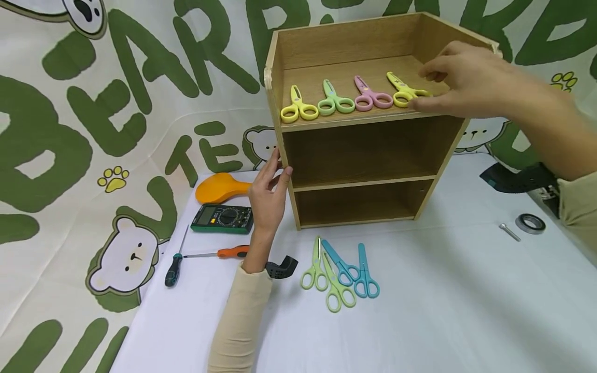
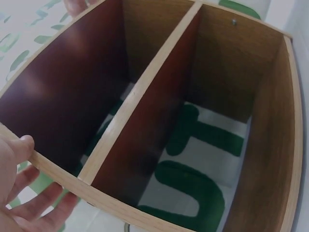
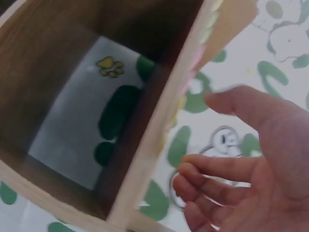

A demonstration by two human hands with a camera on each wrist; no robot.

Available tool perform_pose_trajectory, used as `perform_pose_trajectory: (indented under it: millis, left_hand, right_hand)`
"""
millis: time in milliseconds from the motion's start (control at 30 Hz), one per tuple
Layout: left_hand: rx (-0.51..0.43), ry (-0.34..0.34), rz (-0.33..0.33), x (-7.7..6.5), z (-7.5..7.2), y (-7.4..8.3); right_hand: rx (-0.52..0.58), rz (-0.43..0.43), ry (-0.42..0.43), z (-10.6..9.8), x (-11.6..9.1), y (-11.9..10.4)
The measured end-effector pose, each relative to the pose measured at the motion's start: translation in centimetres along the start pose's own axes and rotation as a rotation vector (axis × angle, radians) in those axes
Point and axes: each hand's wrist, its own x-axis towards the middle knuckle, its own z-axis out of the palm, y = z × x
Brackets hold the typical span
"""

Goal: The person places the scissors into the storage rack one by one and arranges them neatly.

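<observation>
Up on the wooden shelf (image 1: 345, 47) sit four scissors (image 1: 329, 96), with four more scissors (image 1: 363, 261) on the worktop (image 1: 443, 311), so I'd call it roughly halfway, right hand (image 1: 480, 85) grip loose and empty by the rightmost yellow pair (image 1: 402, 90), left hand (image 1: 268, 202) holding the shelf's side.

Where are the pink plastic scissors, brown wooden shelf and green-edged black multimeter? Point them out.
Pink plastic scissors (image 1: 370, 94), head view: near the pivot.
Brown wooden shelf (image 1: 364, 184), head view: middle board's front edge.
Green-edged black multimeter (image 1: 228, 216), head view: dial.
</observation>
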Motion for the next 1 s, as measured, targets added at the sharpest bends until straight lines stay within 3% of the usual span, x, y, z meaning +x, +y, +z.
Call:
perform_pose_trajectory:
  millis: [167, 333, 467, 700, 833, 1000]
  left_hand:
    - [0.001, -0.001, -0.002, 0.0, 0.2, 0.0]
    - [0.007, -0.003, 0.001, 0.1, 0.2, 0.2]
    - [0.002, -0.001, -0.001, 0.0, 0.3, 0.2]
    - [-0.017, -0.002, -0.003, -0.2, 0.3, 0.0]
    - [-0.017, -0.003, -0.006, -0.2, 0.3, 0.0]
    - [-0.014, 0.000, 0.006, 0.0, 0.3, 0.0]
  right_hand:
    - [0.012, -0.078, 0.189, 0.7, -4.0, -0.6]
    - [0.103, -0.218, 0.273, 4.9, -8.0, -1.8]
    - [0.215, -0.307, 0.232, 10.5, -10.6, -3.2]
    - [0.273, -0.305, 0.077, 19.8, -14.0, -5.3]
    - [0.278, -0.304, 0.012, 23.3, -15.4, -5.7]
    - [0.257, -0.297, -0.067, 26.0, -16.5, -6.1]
